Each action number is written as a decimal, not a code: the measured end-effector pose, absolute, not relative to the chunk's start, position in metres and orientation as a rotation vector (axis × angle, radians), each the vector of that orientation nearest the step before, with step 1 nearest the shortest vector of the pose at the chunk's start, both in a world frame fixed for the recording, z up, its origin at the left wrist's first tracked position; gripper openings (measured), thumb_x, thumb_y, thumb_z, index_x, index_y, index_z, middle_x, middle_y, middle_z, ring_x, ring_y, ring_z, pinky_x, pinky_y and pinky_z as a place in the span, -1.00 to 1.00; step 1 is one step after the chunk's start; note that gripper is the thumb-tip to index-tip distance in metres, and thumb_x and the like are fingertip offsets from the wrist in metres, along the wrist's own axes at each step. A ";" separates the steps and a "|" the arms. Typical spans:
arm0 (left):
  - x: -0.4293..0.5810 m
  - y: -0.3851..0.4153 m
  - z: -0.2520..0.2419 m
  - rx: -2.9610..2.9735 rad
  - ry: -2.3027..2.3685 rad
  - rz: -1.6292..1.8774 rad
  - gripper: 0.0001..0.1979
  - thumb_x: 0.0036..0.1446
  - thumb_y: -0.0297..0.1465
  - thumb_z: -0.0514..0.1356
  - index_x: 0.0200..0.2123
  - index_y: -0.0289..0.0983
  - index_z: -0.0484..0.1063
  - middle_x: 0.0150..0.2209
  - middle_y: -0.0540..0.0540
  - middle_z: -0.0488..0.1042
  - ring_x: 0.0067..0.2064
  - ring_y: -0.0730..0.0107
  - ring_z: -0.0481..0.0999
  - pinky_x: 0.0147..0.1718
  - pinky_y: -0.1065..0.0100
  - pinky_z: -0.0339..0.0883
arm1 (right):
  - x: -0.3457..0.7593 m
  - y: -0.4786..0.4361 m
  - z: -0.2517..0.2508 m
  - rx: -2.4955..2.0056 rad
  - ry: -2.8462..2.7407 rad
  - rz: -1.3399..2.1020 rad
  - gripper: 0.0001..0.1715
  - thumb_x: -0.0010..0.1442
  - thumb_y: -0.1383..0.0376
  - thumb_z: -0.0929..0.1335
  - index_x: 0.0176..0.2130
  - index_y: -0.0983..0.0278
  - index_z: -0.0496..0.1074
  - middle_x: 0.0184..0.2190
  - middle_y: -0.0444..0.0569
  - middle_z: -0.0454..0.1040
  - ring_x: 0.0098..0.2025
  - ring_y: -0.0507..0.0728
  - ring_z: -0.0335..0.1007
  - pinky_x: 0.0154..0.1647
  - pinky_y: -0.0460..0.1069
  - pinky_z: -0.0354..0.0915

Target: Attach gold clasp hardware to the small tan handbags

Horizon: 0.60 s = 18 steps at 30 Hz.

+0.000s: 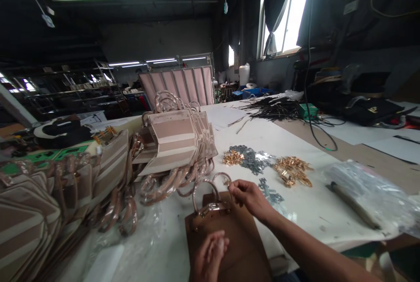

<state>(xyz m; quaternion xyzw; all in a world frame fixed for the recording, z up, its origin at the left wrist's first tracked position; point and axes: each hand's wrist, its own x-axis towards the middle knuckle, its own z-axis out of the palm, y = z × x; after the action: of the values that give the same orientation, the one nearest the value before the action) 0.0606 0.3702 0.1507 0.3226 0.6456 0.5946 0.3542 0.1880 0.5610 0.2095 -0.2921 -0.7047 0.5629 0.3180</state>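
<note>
A brown bag panel (239, 238) lies at the table's front edge, with plastic-wrapped round handles (196, 194) and a shiny metal clasp piece (213, 206) at its top. Beside the panel's upper right corner, my right hand (246, 194) has its fingertips pinched near the end of a handle; whatever is between them is too small to make out. Over the lower left of the panel is my left hand (211, 253), its fingers curled close together and slightly blurred, so what they hold, if anything, cannot be made out.
Stacked panels with wrapped handles (175, 137) stand at left. Gold metal pieces (292, 170) and grey metal plates (251, 159) lie beyond my right hand. A plastic bag (374, 194) is at right. Black strips (275, 107) and a green box (307, 111) sit farther back.
</note>
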 end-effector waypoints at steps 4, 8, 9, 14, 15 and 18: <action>0.051 0.369 0.170 0.758 1.444 1.588 -0.26 0.17 0.18 0.31 0.15 -0.29 0.60 0.10 -0.31 0.62 0.03 -0.03 0.65 -0.03 0.12 0.59 | 0.201 0.481 0.187 -0.581 -1.610 2.030 -0.36 0.27 -0.25 0.50 -0.25 0.28 0.48 -0.54 -0.14 0.40 -0.53 0.04 0.26 -0.51 -0.10 0.19; 0.042 0.365 0.157 0.753 1.375 1.649 -0.38 0.16 0.08 0.39 0.06 -0.30 0.63 0.03 -0.29 0.65 0.02 -0.01 0.65 -0.03 0.15 0.59 | 0.194 0.460 0.172 -0.632 -1.662 2.050 -0.29 0.25 -0.31 0.48 -0.27 0.29 0.50 -0.54 -0.12 0.41 -0.54 0.04 0.25 -0.52 -0.11 0.20; 0.042 0.364 0.155 0.751 1.374 1.667 -0.41 0.17 0.05 0.40 0.03 -0.30 0.63 -0.01 -0.27 0.65 -0.03 0.05 0.66 -0.06 0.19 0.59 | 0.192 0.460 0.173 -0.650 -1.693 2.024 -0.28 0.25 -0.32 0.47 -0.27 0.29 0.50 -0.53 -0.11 0.42 -0.53 0.05 0.26 -0.52 -0.10 0.20; 0.057 0.352 0.165 0.676 1.380 1.764 -0.42 0.03 0.07 0.47 -0.18 -0.33 0.60 -0.23 -0.19 0.64 -0.23 0.25 0.62 -0.29 0.36 0.53 | 0.204 0.449 0.182 -0.734 -1.896 1.557 -0.38 0.28 -0.26 0.45 -0.14 0.23 0.60 -0.30 0.05 0.60 -0.21 0.30 0.54 -0.18 0.08 0.46; 0.062 0.349 0.167 0.646 1.380 1.765 -0.39 -0.02 0.11 0.48 -0.21 -0.34 0.60 -0.30 -0.16 0.62 -0.28 0.28 0.60 -0.33 0.37 0.52 | 0.210 0.448 0.179 -0.763 -1.900 1.461 -0.40 0.28 -0.26 0.44 -0.10 0.19 0.62 -0.19 0.09 0.62 -0.08 0.39 0.55 -0.04 0.16 0.48; 0.074 0.348 0.159 0.616 1.386 1.738 -0.33 -0.09 0.13 0.50 -0.18 -0.35 0.62 -0.31 -0.16 0.60 -0.35 0.37 0.54 -0.32 0.37 0.48 | 0.215 0.459 0.155 -0.862 -2.015 1.326 -0.49 0.19 -0.28 0.46 -0.06 -0.06 0.65 -0.20 0.10 0.64 -0.09 0.48 0.59 -0.14 0.26 0.55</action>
<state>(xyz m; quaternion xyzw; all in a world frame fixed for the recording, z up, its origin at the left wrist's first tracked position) 0.0737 0.3478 0.1589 0.2440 0.5492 0.6888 0.4055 0.2147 0.4587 0.1553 -0.3224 -0.7538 0.4961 0.2859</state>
